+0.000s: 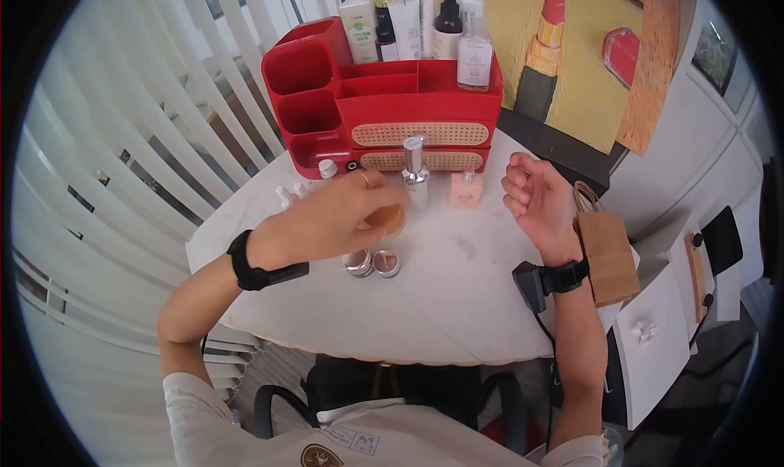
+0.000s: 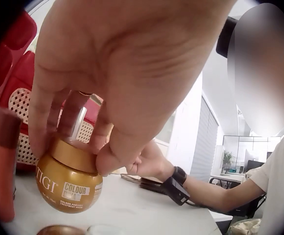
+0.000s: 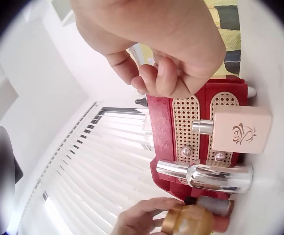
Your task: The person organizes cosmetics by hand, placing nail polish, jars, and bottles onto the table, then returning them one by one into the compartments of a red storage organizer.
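My left hand (image 1: pixel 322 218) grips a round gold hair mask jar (image 2: pixel 71 186) from above, thumb and fingers around its lid (image 2: pixel 73 155). The label reads TIGI Colour, and the jar is upright at the white tabletop. Two small round cosmetic pots (image 1: pixel 386 263) lie just in front of that hand. Behind the jar stand a silver-capped bottle (image 1: pixel 416 177) and, further right, a pink perfume bottle (image 1: pixel 465 191). Above the table's right side, my right hand (image 1: pixel 539 201) is raised with palm up, its fingers loosely curled and holding nothing.
A red organizer (image 1: pixel 416 107) with woven drawer fronts stands at the back, bottles on its top. Small bottles (image 1: pixel 327 169) stand left of my left hand. A brown paper bag (image 1: pixel 608 259) is beside my right wrist. Vertical blinds (image 1: pixel 122 181) hang along the left.
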Demonstrator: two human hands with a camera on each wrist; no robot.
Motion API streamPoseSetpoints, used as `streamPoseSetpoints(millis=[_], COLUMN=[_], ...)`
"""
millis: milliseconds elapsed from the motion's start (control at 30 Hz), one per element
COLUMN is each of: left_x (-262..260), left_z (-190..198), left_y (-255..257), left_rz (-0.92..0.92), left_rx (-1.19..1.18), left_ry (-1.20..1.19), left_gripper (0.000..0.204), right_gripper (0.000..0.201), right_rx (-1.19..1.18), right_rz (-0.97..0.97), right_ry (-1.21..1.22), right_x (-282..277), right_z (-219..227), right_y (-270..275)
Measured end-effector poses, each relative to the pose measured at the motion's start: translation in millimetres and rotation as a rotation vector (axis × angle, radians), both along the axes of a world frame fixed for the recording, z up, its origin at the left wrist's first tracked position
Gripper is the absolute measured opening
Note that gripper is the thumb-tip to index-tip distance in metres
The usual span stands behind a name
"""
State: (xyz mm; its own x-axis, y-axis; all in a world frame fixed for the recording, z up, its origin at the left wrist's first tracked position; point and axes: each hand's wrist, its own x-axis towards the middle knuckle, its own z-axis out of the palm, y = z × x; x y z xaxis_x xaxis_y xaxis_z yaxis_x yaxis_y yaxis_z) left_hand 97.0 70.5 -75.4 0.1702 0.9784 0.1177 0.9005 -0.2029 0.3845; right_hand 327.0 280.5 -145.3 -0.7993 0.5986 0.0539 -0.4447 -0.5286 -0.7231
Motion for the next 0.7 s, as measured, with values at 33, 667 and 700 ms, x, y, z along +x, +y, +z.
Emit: streamPoseSetpoints(millis=[33,667,700], left_x=[-3.6,1.5,0.9], left_z=[-10.2,-34.5,-37.2], left_y=[0.1,-24.4,-24.7], left_rz=[-0.034,-0.082,-0.074], left_rx=[0.008,-0.273,-0.269], left_ry=[0.061,0.181,0.177], left_gripper=[0.039,0.045,0.045], right_gripper=[0.018,0.017,0.017], right_rx=[-0.007,-0.004,0.0], right_rz=[0.003,-0.015,-0.007], right_ry=[0.005,-0.032,-0.035], right_x=[-0.1,-1.3,-1.7], right_z=[-0.6,1.8,1.5], right_y=[0.3,-4.2,-4.1])
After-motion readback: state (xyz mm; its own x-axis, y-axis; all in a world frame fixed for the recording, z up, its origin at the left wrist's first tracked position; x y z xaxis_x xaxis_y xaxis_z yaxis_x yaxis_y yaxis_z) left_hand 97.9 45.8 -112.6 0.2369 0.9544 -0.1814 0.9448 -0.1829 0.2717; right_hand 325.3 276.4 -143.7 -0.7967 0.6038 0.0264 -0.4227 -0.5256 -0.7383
